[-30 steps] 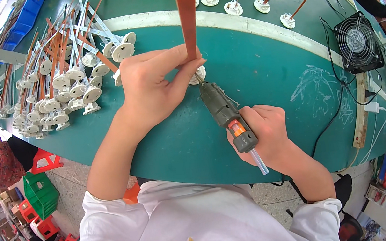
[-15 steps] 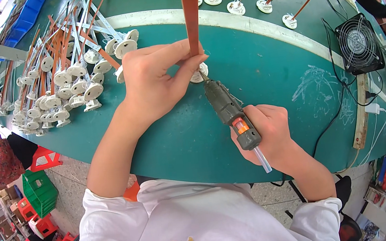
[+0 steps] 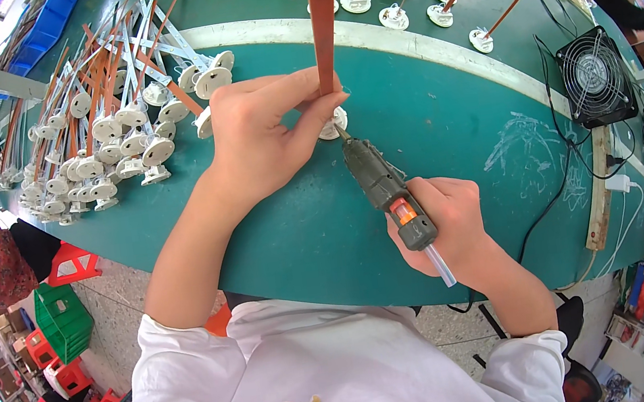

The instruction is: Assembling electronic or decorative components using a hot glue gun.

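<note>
Two hands work at table centre: left hand (image 3: 265, 135) pinches the upright brown strip (image 3: 324, 22) steady on its white round base (image 3: 332, 125), right hand (image 3: 447, 225) at 5 o'clock grips the glue gun (image 3: 382, 185), nozzle aimed at that joint.

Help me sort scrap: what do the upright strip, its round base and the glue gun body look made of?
Upright strip: thin, flat, coppery-brown, smooth; metal or coated plastic, unclear. Round base: white, moulded-looking, probably plastic. Glue gun: matt grey-green plastic shell, orange trigger, translucent stick behind.
</note>
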The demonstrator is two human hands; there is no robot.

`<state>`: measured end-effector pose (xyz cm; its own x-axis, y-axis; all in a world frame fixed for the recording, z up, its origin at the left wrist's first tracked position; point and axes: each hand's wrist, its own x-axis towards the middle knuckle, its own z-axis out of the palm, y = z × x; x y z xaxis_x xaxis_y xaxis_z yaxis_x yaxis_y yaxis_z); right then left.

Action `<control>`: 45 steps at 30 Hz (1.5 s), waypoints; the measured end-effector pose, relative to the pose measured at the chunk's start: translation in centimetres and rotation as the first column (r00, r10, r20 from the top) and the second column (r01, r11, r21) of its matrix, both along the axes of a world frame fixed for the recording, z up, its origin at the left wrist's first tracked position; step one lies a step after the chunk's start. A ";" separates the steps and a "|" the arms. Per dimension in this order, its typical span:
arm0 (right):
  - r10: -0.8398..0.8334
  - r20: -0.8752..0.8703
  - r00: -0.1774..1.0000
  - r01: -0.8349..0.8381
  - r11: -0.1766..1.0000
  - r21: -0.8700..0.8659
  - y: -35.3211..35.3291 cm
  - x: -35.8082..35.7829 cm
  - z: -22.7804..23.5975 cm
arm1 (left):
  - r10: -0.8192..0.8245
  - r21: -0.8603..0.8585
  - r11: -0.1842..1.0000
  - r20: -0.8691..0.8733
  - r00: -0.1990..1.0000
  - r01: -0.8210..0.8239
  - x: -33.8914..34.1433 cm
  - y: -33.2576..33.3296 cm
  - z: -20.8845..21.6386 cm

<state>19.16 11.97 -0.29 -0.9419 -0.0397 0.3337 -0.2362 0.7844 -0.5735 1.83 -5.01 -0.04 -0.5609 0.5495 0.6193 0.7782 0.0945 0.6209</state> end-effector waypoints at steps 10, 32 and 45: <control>-0.092 0.051 0.994 0.096 0.992 -0.083 -0.1 0.4 -0.4 | -0.049 0.012 0.999 0.066 0.997 0.048 0.2 -0.3 -0.4; -0.080 0.021 0.997 0.083 0.971 -0.224 0.7 0.6 -0.8 | -0.047 0.037 0.999 0.505 0.862 0.033 1.3 -0.8 1.5; 0.001 0.052 0.999 0.010 0.977 -0.215 1.7 0.6 0.9 | -0.085 -0.145 0.985 0.047 0.995 0.091 0.8 -0.8 1.5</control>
<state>19.78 13.70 0.66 -0.9580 0.0321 0.2849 -0.1987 0.6423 -0.7402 2.59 -5.78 1.51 -0.5290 0.6811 0.5062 0.7623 0.1193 0.6361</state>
